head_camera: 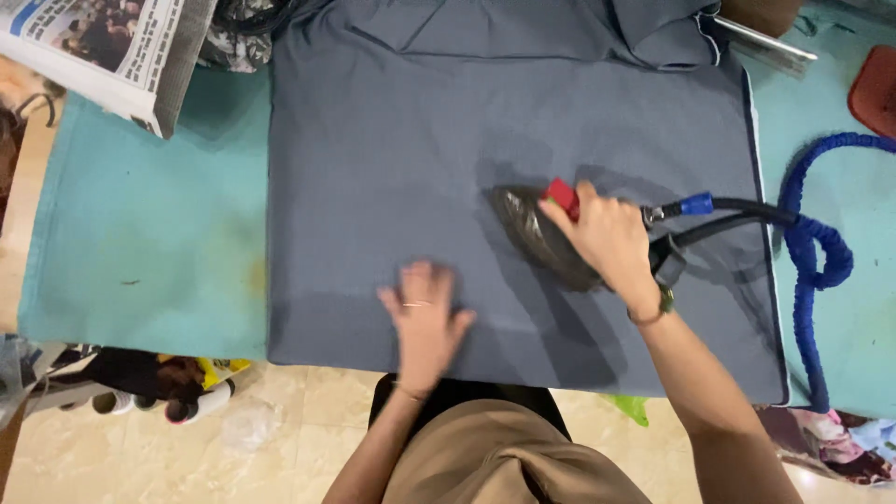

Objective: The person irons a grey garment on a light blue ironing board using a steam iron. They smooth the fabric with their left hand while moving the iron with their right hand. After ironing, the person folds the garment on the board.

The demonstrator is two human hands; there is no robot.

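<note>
The right hand [605, 238] was wrapped around the handle of the heavy-looking iron [541, 238] on the soft, limp grey cloth [448, 131] spread over the table [140, 233], while the left hand [422, 313] pressed it flat with fingers spread.

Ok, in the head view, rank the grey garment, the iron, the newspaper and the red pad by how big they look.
1. grey garment
2. newspaper, cut off by the frame
3. iron, partly under the right hand
4. red pad, mostly out of frame, so unsure
</note>
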